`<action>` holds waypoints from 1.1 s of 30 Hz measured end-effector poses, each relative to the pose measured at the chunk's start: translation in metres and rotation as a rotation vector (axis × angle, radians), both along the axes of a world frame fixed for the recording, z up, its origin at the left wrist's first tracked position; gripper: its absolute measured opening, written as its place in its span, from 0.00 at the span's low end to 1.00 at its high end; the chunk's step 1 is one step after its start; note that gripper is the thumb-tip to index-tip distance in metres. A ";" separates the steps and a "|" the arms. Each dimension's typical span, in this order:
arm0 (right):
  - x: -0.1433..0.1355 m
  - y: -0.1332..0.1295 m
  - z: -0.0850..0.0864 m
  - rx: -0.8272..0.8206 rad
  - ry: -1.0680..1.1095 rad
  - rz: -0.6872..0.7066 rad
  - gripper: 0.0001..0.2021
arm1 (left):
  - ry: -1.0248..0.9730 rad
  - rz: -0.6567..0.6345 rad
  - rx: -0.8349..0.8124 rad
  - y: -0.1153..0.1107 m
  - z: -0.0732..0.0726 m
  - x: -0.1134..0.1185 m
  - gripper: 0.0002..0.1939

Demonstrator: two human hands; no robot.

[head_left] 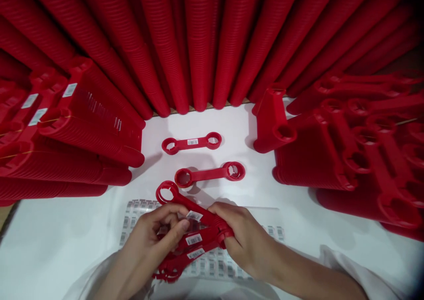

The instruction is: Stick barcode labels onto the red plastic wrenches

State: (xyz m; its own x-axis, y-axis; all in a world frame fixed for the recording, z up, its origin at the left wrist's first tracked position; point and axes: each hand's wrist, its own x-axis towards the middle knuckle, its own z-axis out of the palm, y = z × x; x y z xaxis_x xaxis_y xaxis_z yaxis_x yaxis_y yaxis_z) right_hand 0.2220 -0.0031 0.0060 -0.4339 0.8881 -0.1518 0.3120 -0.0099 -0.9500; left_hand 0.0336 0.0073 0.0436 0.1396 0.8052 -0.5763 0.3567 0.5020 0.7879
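Hands point(155, 233) point(238, 233) (both gripping) on red wrenches point(198, 236), open tabletop point(53, 238) leftward.

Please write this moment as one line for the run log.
left hand: presses barcode label | right hand: grips red wrenches | under hands: label sheet | table: two loose wrenches

On the white table point(53, 242), two flat red plastic double-ring pieces point(191, 143) point(210, 175) lie behind the barcode sticker sheet point(212, 264), between stacks left point(82, 136) and right point(347, 158).
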 end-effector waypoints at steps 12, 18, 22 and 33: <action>0.000 0.000 0.002 -0.016 -0.007 0.002 0.15 | 0.001 0.004 0.018 -0.001 -0.004 0.000 0.11; 0.000 0.000 0.001 -0.004 0.010 0.001 0.15 | 0.120 -0.131 0.146 -0.002 -0.008 -0.003 0.13; -0.001 0.000 0.000 -0.009 -0.026 0.010 0.15 | 0.272 -0.282 0.291 -0.003 -0.007 -0.005 0.11; -0.002 -0.002 0.008 -0.023 0.003 0.044 0.15 | 0.441 -0.414 0.830 -0.004 -0.016 -0.004 0.05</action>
State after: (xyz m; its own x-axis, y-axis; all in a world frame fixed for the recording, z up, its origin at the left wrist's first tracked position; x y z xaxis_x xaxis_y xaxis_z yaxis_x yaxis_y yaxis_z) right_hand 0.2205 -0.0055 0.0136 -0.4729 0.8645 -0.1702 0.3093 -0.0180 -0.9508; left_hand 0.0298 0.0036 0.0277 0.4075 0.9103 0.0731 0.7200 -0.3695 0.5874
